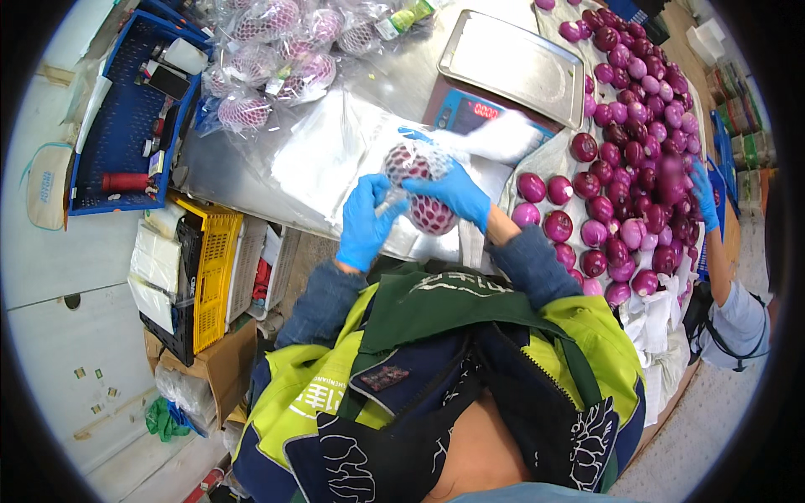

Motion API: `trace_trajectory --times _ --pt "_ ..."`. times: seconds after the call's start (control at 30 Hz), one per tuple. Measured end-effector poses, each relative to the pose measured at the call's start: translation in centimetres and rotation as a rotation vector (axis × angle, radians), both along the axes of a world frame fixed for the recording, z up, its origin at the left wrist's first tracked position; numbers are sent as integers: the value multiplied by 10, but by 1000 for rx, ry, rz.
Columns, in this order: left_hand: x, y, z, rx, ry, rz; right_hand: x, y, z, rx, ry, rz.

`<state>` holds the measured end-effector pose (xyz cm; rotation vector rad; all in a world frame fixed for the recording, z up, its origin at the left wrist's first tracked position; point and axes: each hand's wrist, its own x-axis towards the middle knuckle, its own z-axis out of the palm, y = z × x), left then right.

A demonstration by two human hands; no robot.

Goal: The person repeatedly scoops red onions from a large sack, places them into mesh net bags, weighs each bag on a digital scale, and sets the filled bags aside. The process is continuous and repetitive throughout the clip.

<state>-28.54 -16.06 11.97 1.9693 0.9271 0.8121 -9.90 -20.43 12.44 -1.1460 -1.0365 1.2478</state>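
Observation:
Both my hands wear blue gloves. My right hand (pixel 462 193) holds red onions in white foam netting (pixel 433 215) above the metal table, its fingers around the middle of the bundle. My left hand (pixel 370 220) is at the left side of the bundle, thumb and fingers curled near a bit of clear film; whether it grips the film is hard to tell. Under the hands lie flat clear plastic bags (pixel 327 154). Just beyond, a digital scale (pixel 462 113) carries a metal tray (pixel 512 66), and white netting (pixel 503 137) lies in front of it.
Loose red onions (pixel 619 170) cover the right side on a cloth. Bagged netted onions (pixel 277 56) are piled at the back left. A blue crate (pixel 116 148) and yellow crate (pixel 216 276) stand at left. A co-worker's gloved hand (pixel 704 196) is by the onions at far right.

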Motion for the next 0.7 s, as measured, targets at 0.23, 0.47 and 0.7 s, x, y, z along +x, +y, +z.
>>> trace_trajectory --times 0.23,0.47,0.7 --pt "42 19 -30 157 -142 121 -10 -8 -69 -56 -147 -126" --pt "66 36 -13 970 204 -140 48 -15 -52 -255 42 -224" --pt "110 -12 30 867 -71 -234 65 -26 -21 -49 641 -228"
